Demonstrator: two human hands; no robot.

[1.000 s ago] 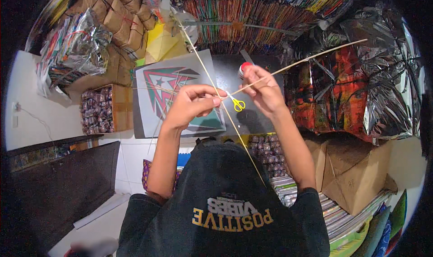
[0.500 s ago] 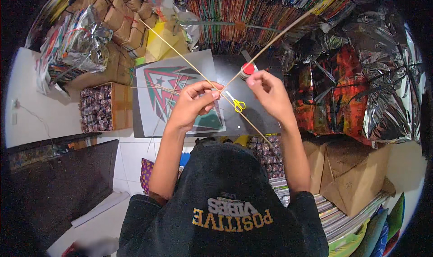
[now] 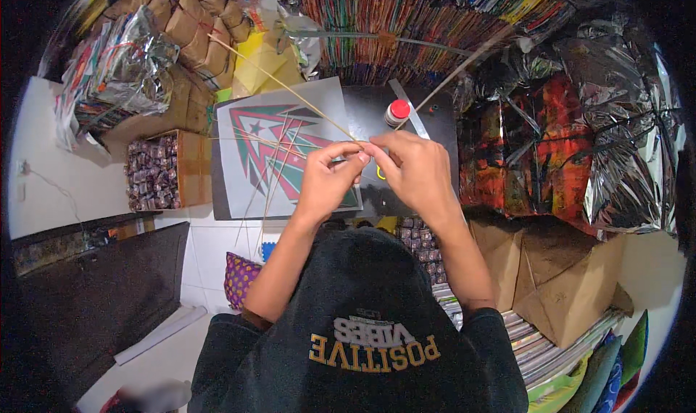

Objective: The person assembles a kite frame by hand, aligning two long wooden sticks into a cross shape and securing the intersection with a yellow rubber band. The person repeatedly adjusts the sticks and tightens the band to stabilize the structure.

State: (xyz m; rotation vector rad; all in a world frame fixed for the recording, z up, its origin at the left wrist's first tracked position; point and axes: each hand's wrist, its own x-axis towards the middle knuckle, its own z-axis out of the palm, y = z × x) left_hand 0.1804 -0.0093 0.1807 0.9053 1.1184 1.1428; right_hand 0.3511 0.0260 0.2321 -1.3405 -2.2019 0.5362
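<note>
Two long thin bamboo sticks meet at my hands in a V. The left bamboo stick (image 3: 283,85) slants up to the far left, the right bamboo stick (image 3: 457,73) to the far right. My left hand (image 3: 335,181) pinches them where they meet. Against those fingertips, my right hand (image 3: 419,170) is closed, fingers bent over the joint; what it pinches is hidden. Yellow scissors (image 3: 380,172) peek out between the hands, mostly covered. Just beyond stands a small container with a red cap (image 3: 397,112).
A white sheet with a red, green and black star design (image 3: 243,188) lies on the dark table (image 3: 438,134), with several thin sticks (image 3: 279,148) on it. Stacked bundles (image 3: 348,58) rise behind, foil-wrapped packs (image 3: 536,137) at right. A carton of small packets (image 3: 196,170) stands left.
My right hand has come left and down to meet my left hand at the joint. The left hand has shifted slightly right. The scissors are now mostly covered.
</note>
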